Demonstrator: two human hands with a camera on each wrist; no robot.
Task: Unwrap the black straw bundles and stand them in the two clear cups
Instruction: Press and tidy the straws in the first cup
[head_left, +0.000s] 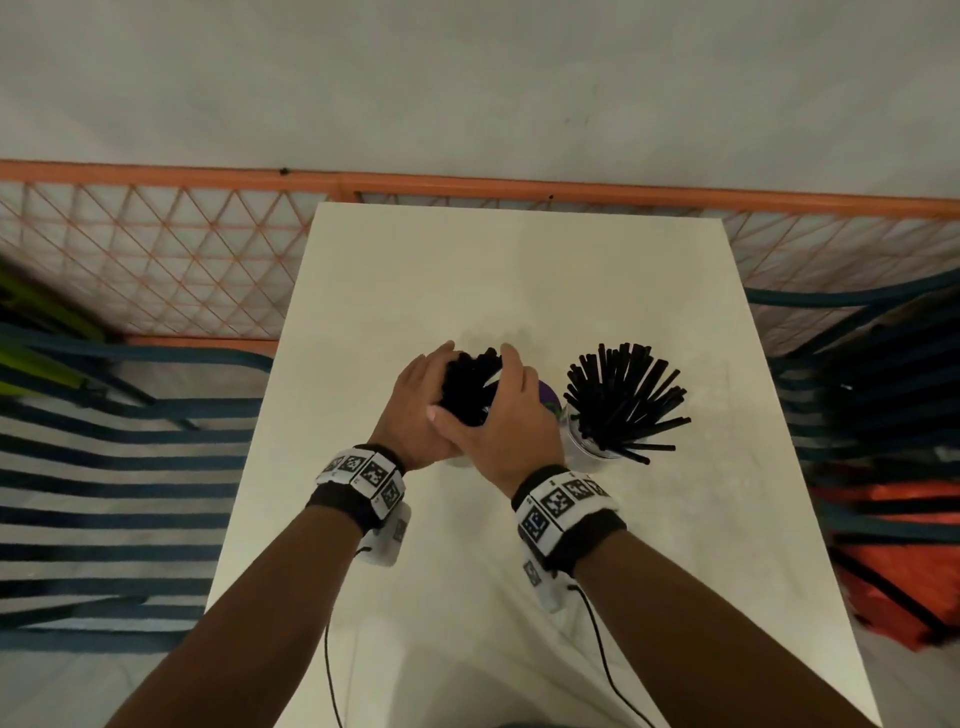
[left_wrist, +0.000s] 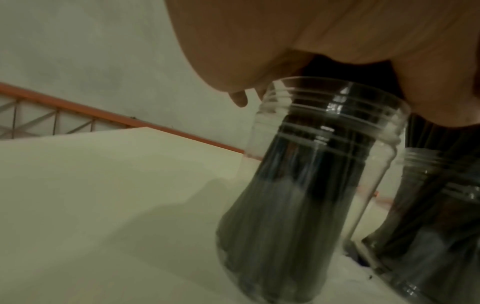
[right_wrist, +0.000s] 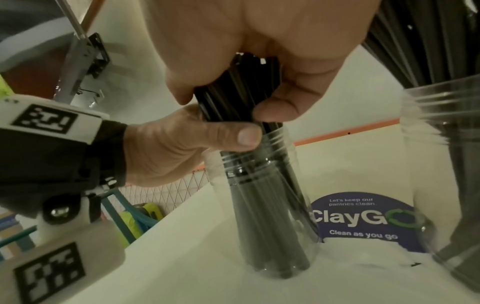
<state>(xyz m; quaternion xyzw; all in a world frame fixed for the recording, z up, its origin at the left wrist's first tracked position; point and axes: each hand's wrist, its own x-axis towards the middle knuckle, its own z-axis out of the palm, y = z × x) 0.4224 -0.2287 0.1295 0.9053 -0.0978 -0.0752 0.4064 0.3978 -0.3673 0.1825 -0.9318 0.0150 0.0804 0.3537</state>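
- Table (head_left: 519, 597): flat, matte white top carrying both cups; a round purple sticker (right_wrist: 363, 218) reading "Clean as you go" lies between them.
- Right cup (head_left: 589, 447): clear ribbed plastic, upright, already filled; its straws (head_left: 626, 397) fan outward, thin stiff black tubes leaning on the rim.
- Left cup (left_wrist: 311, 164): clear, threaded at the neck, upright on the table just beside the right cup; the bundle's lower ends sit at its bottom.
- Bundle (head_left: 470, 382): black straws gathered tight and near upright, probably kept together so they settle before spreading. No wrap is visible.
- Left hand (head_left: 415, 410): curled round the bundle just above the rim, thumb (right_wrist: 233, 135) across the front.
- Right hand (head_left: 506, 415): fingers and thumb wrapped round the bundle above the left thumb, likely steadying it.
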